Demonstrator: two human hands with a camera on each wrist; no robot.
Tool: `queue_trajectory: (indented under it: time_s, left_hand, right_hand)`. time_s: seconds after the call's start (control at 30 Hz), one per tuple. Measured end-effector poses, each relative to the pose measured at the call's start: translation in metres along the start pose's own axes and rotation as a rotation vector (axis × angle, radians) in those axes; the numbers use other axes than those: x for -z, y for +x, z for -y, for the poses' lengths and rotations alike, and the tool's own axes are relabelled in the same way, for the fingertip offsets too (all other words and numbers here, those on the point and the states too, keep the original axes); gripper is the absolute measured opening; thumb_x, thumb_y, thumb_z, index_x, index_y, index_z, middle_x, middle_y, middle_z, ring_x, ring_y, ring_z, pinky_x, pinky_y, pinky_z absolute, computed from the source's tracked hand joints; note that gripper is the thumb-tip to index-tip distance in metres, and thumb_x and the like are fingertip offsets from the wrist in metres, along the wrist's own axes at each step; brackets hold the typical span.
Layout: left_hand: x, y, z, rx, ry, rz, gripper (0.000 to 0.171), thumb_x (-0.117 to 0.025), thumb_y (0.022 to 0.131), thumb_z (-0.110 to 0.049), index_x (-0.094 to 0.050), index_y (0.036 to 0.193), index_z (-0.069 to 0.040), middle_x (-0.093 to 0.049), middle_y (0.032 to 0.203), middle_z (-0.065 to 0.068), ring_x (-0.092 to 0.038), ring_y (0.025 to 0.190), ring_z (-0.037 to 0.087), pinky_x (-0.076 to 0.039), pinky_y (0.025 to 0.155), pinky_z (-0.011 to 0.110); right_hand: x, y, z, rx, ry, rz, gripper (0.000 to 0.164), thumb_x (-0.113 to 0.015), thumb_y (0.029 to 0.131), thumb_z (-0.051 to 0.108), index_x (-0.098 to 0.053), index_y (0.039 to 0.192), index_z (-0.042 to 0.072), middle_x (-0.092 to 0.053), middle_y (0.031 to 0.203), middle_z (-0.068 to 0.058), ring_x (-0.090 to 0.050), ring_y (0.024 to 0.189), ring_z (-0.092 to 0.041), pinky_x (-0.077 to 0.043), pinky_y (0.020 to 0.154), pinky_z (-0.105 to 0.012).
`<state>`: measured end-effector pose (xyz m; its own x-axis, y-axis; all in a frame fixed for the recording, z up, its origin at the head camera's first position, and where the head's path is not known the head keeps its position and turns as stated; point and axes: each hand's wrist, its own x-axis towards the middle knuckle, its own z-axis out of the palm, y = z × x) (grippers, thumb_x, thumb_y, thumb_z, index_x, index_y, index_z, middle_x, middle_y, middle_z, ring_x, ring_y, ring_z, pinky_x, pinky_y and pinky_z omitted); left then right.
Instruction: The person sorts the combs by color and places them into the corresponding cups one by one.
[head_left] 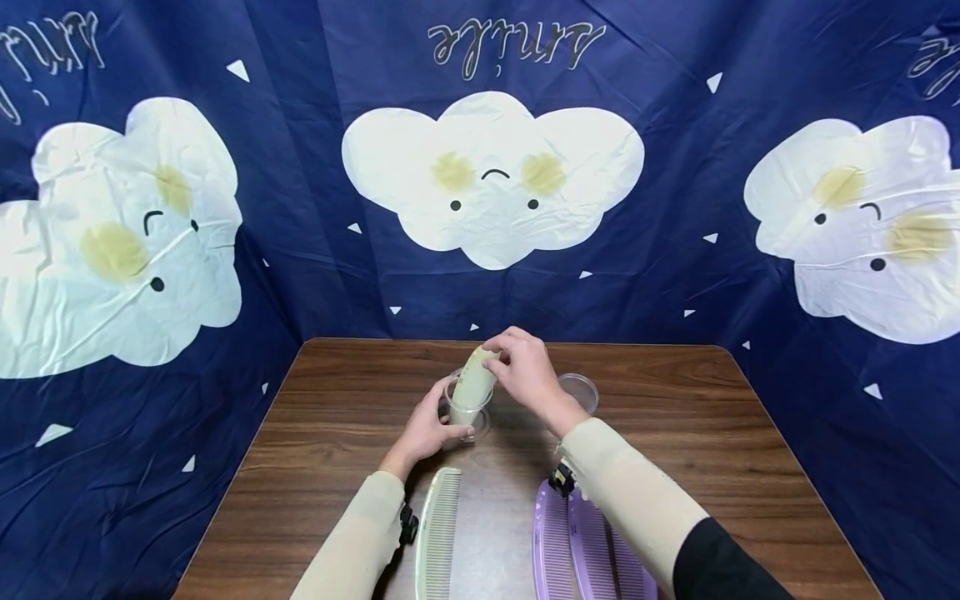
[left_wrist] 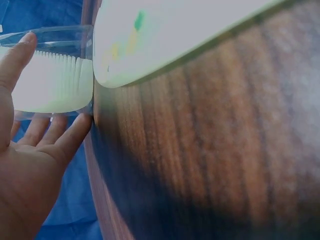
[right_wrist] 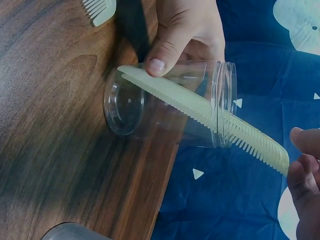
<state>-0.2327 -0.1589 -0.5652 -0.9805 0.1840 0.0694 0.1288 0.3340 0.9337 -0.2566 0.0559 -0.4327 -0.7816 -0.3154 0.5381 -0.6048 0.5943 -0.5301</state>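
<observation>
My left hand [head_left: 427,429] grips a clear plastic jar [right_wrist: 165,127], thumb on one side and fingers on the other. A light green comb [head_left: 472,385] leans at a slant inside the jar, its upper end sticking out past the threaded mouth. At that upper end my right hand [head_left: 525,371] pinches the comb between thumb and fingers. The right wrist view shows the comb's lower end near the jar's base, beside the left thumb [right_wrist: 162,57]. Whether a second comb lies behind it, I cannot tell.
Another light green comb [head_left: 438,533] lies on the wooden table [head_left: 337,400] by the left forearm. Purple combs [head_left: 555,542] lie partly under the right forearm. A clear round lid [head_left: 579,392] sits right of the jar. Blue cloth [head_left: 300,275] with clouds hangs around the table.
</observation>
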Motion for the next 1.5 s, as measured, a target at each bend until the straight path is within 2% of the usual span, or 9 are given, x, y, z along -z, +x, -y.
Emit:
queue_trajectory:
  time_s: [0.23,0.47,0.7,0.93,1.1,1.27,1.4,1.5]
  left_hand:
    - [-0.001,0.000,-0.003,-0.008,0.001,-0.001,0.097,-0.093,0.073,-0.008,-0.040,0.154,-0.015,-0.049,0.150,0.017,-0.051,0.137,0.039,-0.053,0.105,0.051]
    - [0.000,-0.001,-0.004,0.000,0.006,0.000,0.097,-0.093,0.073,-0.008,-0.040,0.154,-0.016,-0.049,0.151,0.017,-0.051,0.136,0.038,-0.053,0.105,0.050]
    - [-0.001,-0.001,-0.002,0.004,0.016,-0.001,0.098,-0.093,0.073,-0.005,-0.039,0.155,-0.017,-0.049,0.151,0.016,-0.052,0.136,0.038,-0.053,0.105,0.050]
    - [-0.001,-0.001,-0.003,-0.006,0.006,-0.001,0.098,-0.093,0.073,-0.005,-0.040,0.154,-0.015,-0.049,0.151,0.017,-0.051,0.136,0.039,-0.053,0.105,0.049]
    - [0.000,-0.001,-0.003,-0.008,0.021,0.002,0.099,-0.093,0.072,-0.006,-0.039,0.155,-0.017,-0.049,0.151,0.015,-0.052,0.135,0.037,-0.054,0.104,0.049]
    - [0.000,0.000,-0.002,-0.018,0.028,-0.001,0.100,-0.094,0.072,-0.008,-0.039,0.155,-0.017,-0.049,0.150,0.016,-0.052,0.135,0.038,-0.054,0.103,0.049]
    - [0.001,0.000,0.000,-0.016,0.023,0.005,0.100,-0.094,0.072,-0.008,-0.038,0.155,-0.018,-0.049,0.151,0.016,-0.052,0.135,0.039,-0.054,0.103,0.049]
    - [0.001,0.000,0.000,-0.018,0.023,0.004,0.100,-0.094,0.073,-0.008,-0.038,0.155,-0.017,-0.048,0.150,0.018,-0.052,0.135,0.040,-0.054,0.103,0.049]
  right_hand:
    - [0.003,-0.001,-0.002,-0.009,0.002,-0.005,0.019,-0.086,0.081,0.008,-0.080,0.099,0.009,-0.071,0.090,-0.001,-0.066,0.071,-0.012,-0.056,0.063,-0.025]
    - [0.007,-0.003,-0.003,-0.023,0.043,0.016,0.021,-0.087,0.082,0.010,-0.080,0.102,0.010,-0.072,0.086,-0.001,-0.067,0.072,-0.012,-0.059,0.066,-0.030]
    - [0.013,-0.010,-0.005,-0.026,0.096,0.045,0.026,-0.087,0.082,0.017,-0.081,0.106,0.012,-0.075,0.086,0.000,-0.066,0.071,-0.009,-0.057,0.066,-0.026]
    - [0.019,-0.023,-0.007,-0.067,0.202,0.139,0.032,-0.087,0.082,0.015,-0.079,0.112,0.010,-0.075,0.092,-0.004,-0.067,0.074,-0.009,-0.059,0.068,-0.024]
    - [0.021,-0.032,-0.008,-0.035,0.264,0.192,0.034,-0.087,0.082,0.011,-0.077,0.113,0.005,-0.075,0.096,-0.010,-0.069,0.079,-0.011,-0.060,0.069,-0.025]
    - [0.020,-0.040,-0.010,-0.022,0.288,0.215,0.036,-0.087,0.082,0.013,-0.076,0.115,0.003,-0.075,0.096,-0.011,-0.070,0.082,-0.016,-0.062,0.072,-0.030]
    - [0.016,-0.047,-0.014,-0.001,0.296,0.235,0.038,-0.087,0.082,0.014,-0.076,0.116,0.003,-0.075,0.097,-0.014,-0.071,0.085,-0.023,-0.063,0.075,-0.042]
    - [0.014,-0.052,-0.016,0.030,0.293,0.251,0.038,-0.088,0.082,0.015,-0.076,0.115,0.002,-0.075,0.099,-0.014,-0.071,0.087,-0.025,-0.063,0.075,-0.043]
